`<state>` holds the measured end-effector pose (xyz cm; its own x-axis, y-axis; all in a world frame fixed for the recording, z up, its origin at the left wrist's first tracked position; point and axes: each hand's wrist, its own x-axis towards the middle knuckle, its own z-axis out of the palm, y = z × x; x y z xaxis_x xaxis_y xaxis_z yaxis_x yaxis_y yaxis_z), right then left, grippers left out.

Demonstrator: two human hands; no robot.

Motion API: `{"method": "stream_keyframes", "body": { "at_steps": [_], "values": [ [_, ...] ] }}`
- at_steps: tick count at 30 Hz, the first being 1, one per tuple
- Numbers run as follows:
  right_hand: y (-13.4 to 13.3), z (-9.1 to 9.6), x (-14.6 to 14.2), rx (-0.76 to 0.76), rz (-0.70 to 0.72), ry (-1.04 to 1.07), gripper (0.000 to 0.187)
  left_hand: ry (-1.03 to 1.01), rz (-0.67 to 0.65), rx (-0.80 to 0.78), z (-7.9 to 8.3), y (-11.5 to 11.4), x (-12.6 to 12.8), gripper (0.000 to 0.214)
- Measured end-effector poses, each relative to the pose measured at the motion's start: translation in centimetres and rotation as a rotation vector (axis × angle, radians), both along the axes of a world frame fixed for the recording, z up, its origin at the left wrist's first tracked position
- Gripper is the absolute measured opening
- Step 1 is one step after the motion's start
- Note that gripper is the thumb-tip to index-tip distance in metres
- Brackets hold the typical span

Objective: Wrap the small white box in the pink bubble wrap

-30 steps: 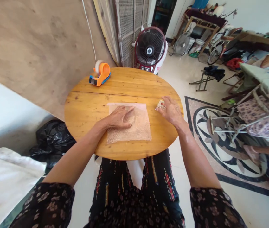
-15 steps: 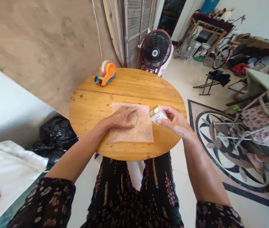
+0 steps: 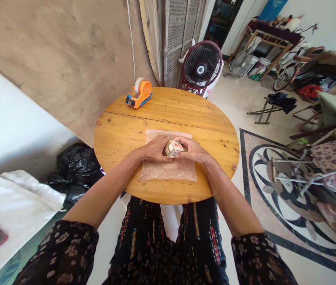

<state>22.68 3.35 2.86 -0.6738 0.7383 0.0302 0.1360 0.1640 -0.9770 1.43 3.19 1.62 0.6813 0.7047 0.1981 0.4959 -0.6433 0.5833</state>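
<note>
A small pale cardboard box [image 3: 173,149] with red print is over the middle of the bubble wrap sheet [image 3: 168,171]. My right hand [image 3: 192,150] holds it from the right, fingers along the far side and thumb on the near side. From the left, my left hand [image 3: 156,149] lies low over the bubble wrap with its fingers stretched toward the box. The box hides those fingertips, so whether they touch it is unclear. The sheet lies flat on the round wooden table [image 3: 117,134].
An orange tape dispenser [image 3: 141,94] stands at the table's far left edge. Behind the table is a fan [image 3: 201,69]. A black plastic bag [image 3: 77,168] sits at left, near a white cloth surface [image 3: 22,198]. On the right are a stool [image 3: 270,107] and a seated person's leg [image 3: 331,211].
My right hand has brought the box leftward over the bubble wrap, beside my left hand, and the box has turned. The whole view has shifted slightly.
</note>
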Motion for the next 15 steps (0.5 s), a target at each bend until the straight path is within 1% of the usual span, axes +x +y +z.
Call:
{"method": "stream_keyframes", "body": {
  "at_steps": [3,6,8,11,15],
  "values": [
    [0.1,-1.4,-0.1,0.075,-0.083,-0.028,0.048,-0.002,0.011,-0.016,-0.1,0.0,-0.3,0.061],
    [-0.2,-2.2,-0.4,0.191,-0.127,-0.114,0.049,-0.075,-0.046,-0.096,-0.2,0.3,-1.1,0.079],
    [-0.3,-2.3,-0.6,0.284,-0.129,-0.153,0.05,-0.101,-0.088,-0.176,-0.1,0.6,-1.8,0.086],
    [-0.4,-2.0,-0.6,0.402,-0.099,-0.17,0.054,-0.125,-0.118,-0.264,0.0,1.0,-2.6,0.088],
    [-0.5,-1.7,-0.3,0.464,-0.083,-0.154,0.066,-0.196,-0.105,-0.319,-0.2,1.2,-2.8,0.092]
  ]
}}
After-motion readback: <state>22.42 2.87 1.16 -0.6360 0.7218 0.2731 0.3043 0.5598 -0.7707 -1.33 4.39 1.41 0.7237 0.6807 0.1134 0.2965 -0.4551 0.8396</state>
